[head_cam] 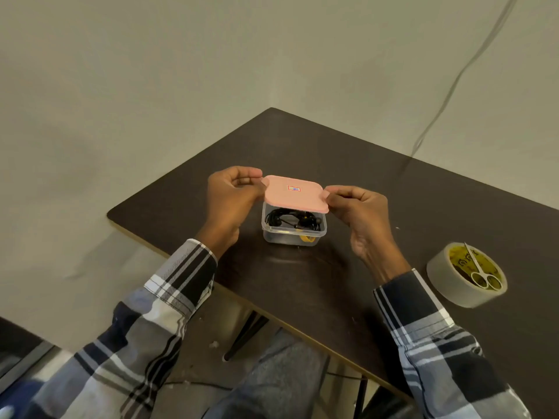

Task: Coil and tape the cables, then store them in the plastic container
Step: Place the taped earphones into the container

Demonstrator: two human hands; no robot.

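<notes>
A person in a plaid shirt sits at a dark table (332, 164), seen from above through a head-worn camera. The left hand (233, 201) has its fingers (246, 172) curled, pinching the left edge of a pink lid (295, 193). The lid is square with rounded corners and a small sticker at its centre. It hangs just above a clear plastic container (293, 232), tilted slightly, its near edge not yet seated on the rim. Inside the container lie coiled black cables (292, 220), with a bit of yellow showing low at the front. The right hand (361, 213) pinches the lid's right edge, fingers curled in the same way. Farther right, well apart from the container, a roll of tape (465, 275) lies flat on the table with small scissors (481, 272) resting across it.

The cables appear stored, so this seems to be the closing step. The next move likely calls for lowering the lid squarely over the rim and pressing down along the edges until it seats.
</notes>
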